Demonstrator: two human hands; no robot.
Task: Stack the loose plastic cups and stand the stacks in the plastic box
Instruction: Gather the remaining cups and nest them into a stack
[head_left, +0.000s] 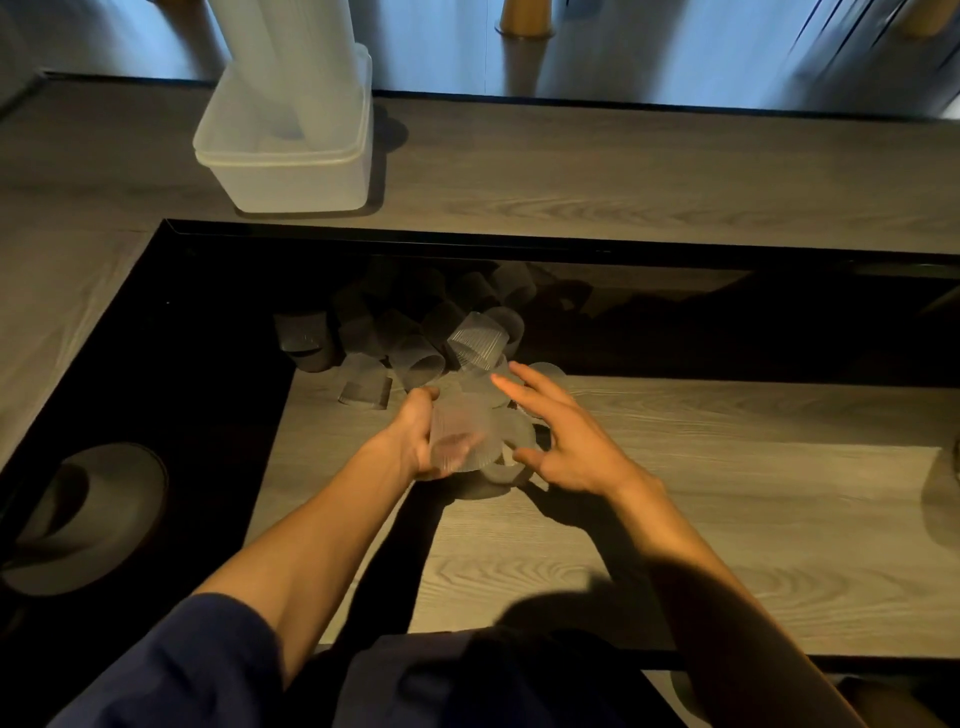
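Fingers of the left hand (415, 441) clamp a ribbed, translucent plastic cup (460, 441), or perhaps a short stack, blurred, above the pale wood-grain panel of the table (675, 519), near that panel's far left corner. The right hand (561, 441) hovers just beside it, fingers spread and empty, over more cups. A heap of loose ribbed clear cups (415, 338) lies tumbled across the panel's far edge and onto the table's dark glossy glass. The translucent white rectangular plastic box (291, 171) stands well apart on the far wooden ledge, tall frosted stacks (291, 67) already leaning inside. The thin, slick cups look easily jammed crooked in nesting, and a brushing wrist could likely scatter the heap.
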